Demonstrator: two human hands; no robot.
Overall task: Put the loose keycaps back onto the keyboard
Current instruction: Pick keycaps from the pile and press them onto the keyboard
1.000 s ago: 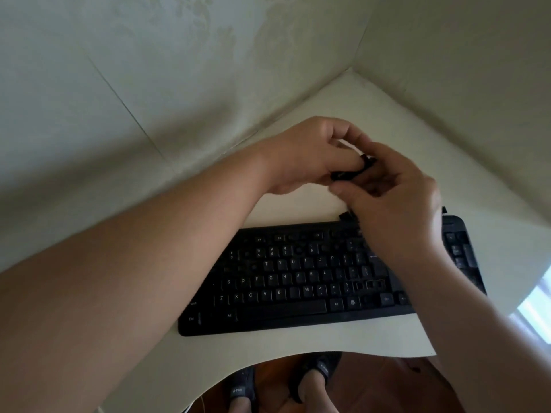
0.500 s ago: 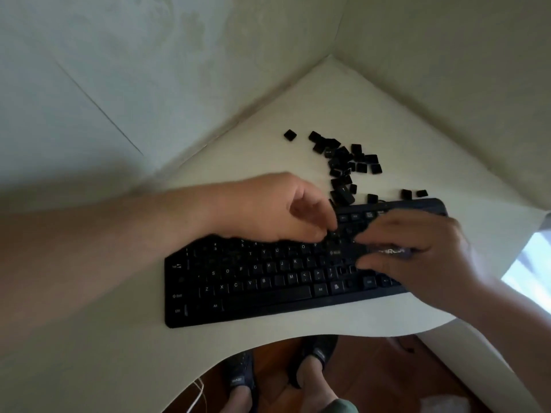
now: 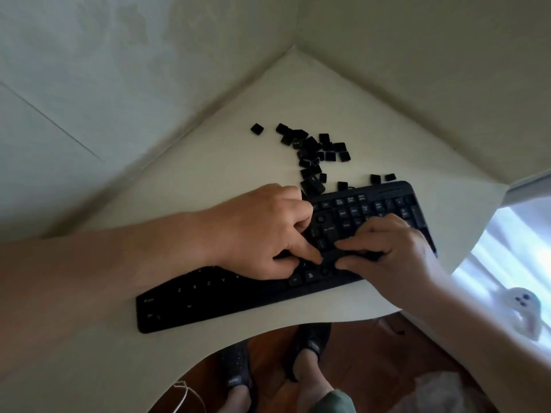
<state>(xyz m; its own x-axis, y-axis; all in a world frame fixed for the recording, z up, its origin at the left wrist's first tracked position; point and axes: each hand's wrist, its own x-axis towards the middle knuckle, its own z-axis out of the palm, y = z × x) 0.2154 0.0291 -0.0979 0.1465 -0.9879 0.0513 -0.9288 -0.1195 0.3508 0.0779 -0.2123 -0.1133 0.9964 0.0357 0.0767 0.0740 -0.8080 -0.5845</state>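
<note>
A black keyboard [image 3: 226,296] is seen lying on the pale counter [image 3: 208,180], slanted so that its right end sits farther from the person. On its near left part the letters Z, X, C, V and B can be read in white; the legends on the upper right keys are too blurred to be made out.

The left hand [image 3: 262,234] is laid over the middle of the keyboard, its index finger stretched down onto a key in the lower right rows while the other fingers are curled loosely; nothing is seen held in its grip. The right hand [image 3: 384,248] is set on the keyboard's right part, fingers bent low over a long dark key; whether anything is pinched in its grip cannot be told.

The loose keycaps [image 3: 313,156] are piled on the counter just beyond the keyboard's far edge, with one apart to the left and a few strays [image 3: 375,178] near the keyboard's upper right corner.

Compared with half a second ago, both hands are found lower on the key rows and closer together, and the pile is unchanged. A second ago both hands were raised above the keyboard around a keycap.

Below the counter's curved edge, two dark shoes [image 3: 313,341] are seen on a wooden floor [image 3: 372,353].
</note>
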